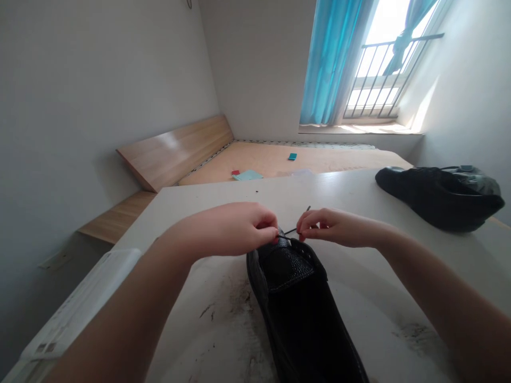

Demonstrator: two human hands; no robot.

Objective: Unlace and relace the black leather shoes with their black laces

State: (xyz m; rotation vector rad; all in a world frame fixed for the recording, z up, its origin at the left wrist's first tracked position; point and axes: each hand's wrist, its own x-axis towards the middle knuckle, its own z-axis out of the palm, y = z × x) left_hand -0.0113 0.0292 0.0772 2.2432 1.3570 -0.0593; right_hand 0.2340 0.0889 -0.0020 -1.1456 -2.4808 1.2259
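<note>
A black leather shoe (307, 319) lies on the white table with its opening toward me and its toe pointing away. Over its lacing area, both hands pinch a thin black shoelace (290, 231). My left hand (231, 229) is closed on the lace at the left side of the tongue, with its fingertips partly hidden behind the thumb. On the right, my right hand (331, 226) pinches the lace near the eyelets, and a loose lace end sticks up past its fingers. The lace runs across the small gap between the hands.
A second black shoe (435, 197) stands at the table's right, with grey plastic in its opening. Behind the white table (223, 314) is a bed (339, 159) with a teal item (293, 156) on it. A white box-like object (88, 298) lies along the left edge.
</note>
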